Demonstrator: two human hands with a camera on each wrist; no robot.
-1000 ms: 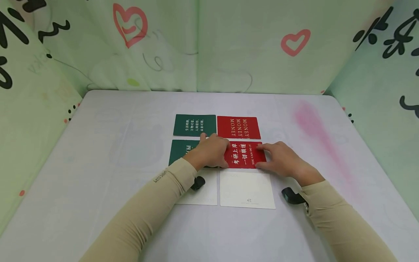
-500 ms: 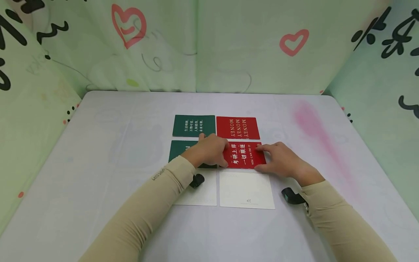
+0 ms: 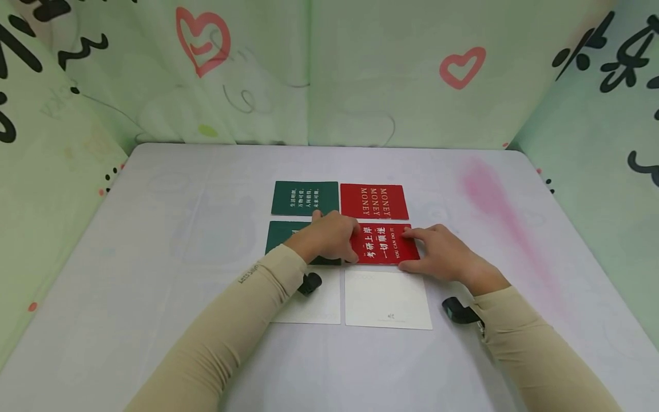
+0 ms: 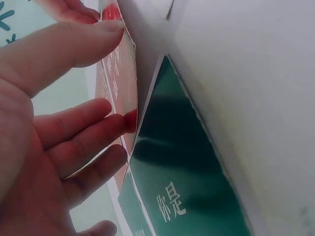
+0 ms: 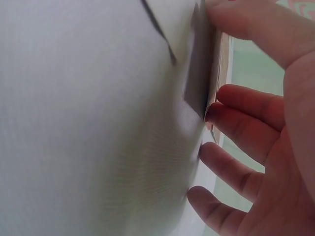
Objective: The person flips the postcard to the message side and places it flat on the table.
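A red card (image 3: 380,243) with white lettering lies between my two hands in the second row of cards. My left hand (image 3: 332,234) holds its left end, thumb at the near edge; in the left wrist view the thumb and fingers meet the card's edges. At its right end my right hand (image 3: 443,252) holds the corners, thumb near and fingers farther back. The right wrist view shows a shadowed gap under the card (image 5: 212,69), which looks slightly raised. Beside it, a green card (image 3: 283,233) is partly covered by my left hand.
Behind are another green card (image 3: 305,196) and a red MONEY card (image 3: 374,201). Nearer me lie two white cards, the right one (image 3: 388,297) in full view, the left one (image 3: 324,303) partly under my left forearm. Green cloth walls (image 3: 370,97) enclose the white table (image 3: 180,229).
Hardly anything differs. The view has shifted slightly, and both hands keep their places at the two ends of the red card.
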